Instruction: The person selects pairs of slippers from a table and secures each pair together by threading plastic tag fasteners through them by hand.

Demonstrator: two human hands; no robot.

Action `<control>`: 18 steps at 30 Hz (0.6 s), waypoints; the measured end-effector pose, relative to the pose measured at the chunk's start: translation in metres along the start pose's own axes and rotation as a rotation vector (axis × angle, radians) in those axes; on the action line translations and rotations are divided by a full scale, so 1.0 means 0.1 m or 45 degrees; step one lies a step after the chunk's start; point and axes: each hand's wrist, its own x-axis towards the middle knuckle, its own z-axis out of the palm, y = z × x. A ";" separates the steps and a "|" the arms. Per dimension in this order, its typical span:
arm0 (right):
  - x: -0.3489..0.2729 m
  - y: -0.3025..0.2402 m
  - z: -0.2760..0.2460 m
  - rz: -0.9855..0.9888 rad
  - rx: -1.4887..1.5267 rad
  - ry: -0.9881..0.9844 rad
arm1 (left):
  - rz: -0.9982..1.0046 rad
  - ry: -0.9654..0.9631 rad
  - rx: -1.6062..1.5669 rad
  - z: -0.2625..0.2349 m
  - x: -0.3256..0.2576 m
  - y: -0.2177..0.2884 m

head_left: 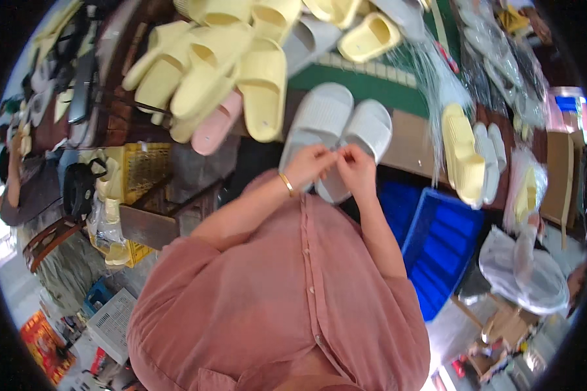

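A pair of grey slide slippers [323, 111] lies side by side at the near edge of the table, soles down and toes pointing away from me. My left hand [312, 164], with a gold bracelet on its wrist, is closed over the left slipper's inner side. Against it, my right hand [357, 168] is pinched over the right slipper. The fingertips of both hands meet between the two slippers. Whatever they pinch is too small or hidden to make out. To the right, a bunch of thin clear plastic strands [437, 85] hangs over the table edge.
Several yellow slippers [264, 85] pile up at the far left, with a pink slipper [216, 124] among them. More yellow slippers [463, 156] stand at right near wrapped pairs [499, 58]. A blue crate [443, 241] sits below on the right, a yellow crate [147, 173] on the left.
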 end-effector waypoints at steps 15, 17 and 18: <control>-0.17 0.08 0.13 -0.479 -0.333 0.154 | -0.121 0.306 -0.552 0.21 0.03 -0.19; -0.19 0.09 0.16 -0.504 -0.325 0.178 | -0.392 0.179 -0.781 0.21 -0.03 -0.09; -0.19 0.09 0.16 -0.471 -0.313 0.184 | -0.452 0.209 -0.806 0.23 -0.04 -0.06</control>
